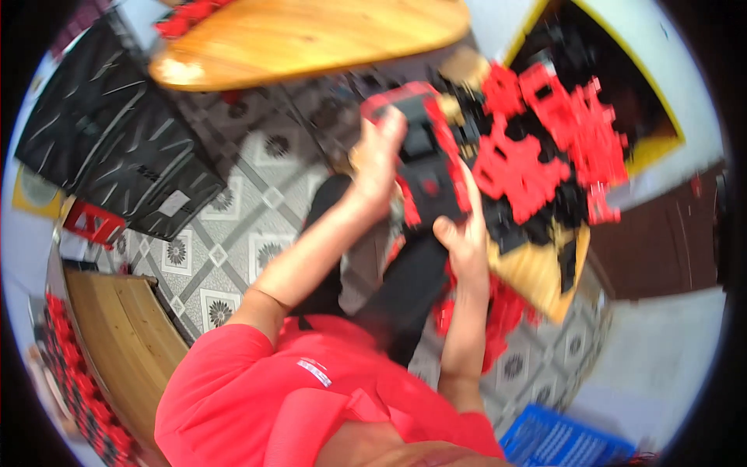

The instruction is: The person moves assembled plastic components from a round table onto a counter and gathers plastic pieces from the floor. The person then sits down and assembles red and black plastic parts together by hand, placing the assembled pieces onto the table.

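Far left: a stack of black bags [117,148] lies on the patterned tile floor [233,226]. Above it sits a wooden board [311,35]. At centre, the left hand [379,156] is closed around the top left edge of a red and black plastic part [424,156], held above the lap. The right hand [463,237] is clamped on its lower right edge. Right: a pile of red plastic parts [545,140] rests on a wooden tray [545,272].

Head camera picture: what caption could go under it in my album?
Both bare hands, left and right, grip a red-and-black plastic part beside a heap of red plastic pieces.
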`<state>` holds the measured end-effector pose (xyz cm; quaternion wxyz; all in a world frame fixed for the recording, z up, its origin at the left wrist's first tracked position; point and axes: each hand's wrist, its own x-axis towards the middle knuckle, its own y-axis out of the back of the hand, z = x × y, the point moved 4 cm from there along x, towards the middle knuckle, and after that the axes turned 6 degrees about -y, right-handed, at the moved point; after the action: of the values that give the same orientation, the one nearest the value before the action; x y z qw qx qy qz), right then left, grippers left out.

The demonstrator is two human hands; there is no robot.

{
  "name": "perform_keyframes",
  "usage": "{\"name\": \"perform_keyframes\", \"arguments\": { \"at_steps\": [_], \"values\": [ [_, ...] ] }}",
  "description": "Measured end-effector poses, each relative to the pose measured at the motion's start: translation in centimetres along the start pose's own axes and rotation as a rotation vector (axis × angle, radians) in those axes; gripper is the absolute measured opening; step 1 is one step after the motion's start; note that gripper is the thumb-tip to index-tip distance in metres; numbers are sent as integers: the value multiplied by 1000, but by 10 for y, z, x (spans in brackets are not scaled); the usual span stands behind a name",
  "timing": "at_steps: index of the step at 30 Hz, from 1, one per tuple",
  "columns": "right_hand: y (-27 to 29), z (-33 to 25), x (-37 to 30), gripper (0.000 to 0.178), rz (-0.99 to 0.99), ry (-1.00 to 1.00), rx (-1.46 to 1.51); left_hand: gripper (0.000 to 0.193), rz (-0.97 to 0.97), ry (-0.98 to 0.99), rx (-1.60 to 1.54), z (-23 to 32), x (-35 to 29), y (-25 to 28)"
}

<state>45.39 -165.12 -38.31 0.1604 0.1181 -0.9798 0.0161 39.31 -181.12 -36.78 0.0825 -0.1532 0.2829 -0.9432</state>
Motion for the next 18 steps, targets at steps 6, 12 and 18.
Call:
{"name": "perform_keyframes", "arguments": {
  "at_steps": [6,12,18],
  "values": [
    [-19,-33,16,73,212,4,222,126,-559,-155,66,47,-21,-12],
    [-34,-44,80,88,5,44,75,113,-484,-104,28,67,42,-7],
    [-44,3,82,100,-48,-11,-79,53,-149,-81,157,97,261,62]
  ]
}}
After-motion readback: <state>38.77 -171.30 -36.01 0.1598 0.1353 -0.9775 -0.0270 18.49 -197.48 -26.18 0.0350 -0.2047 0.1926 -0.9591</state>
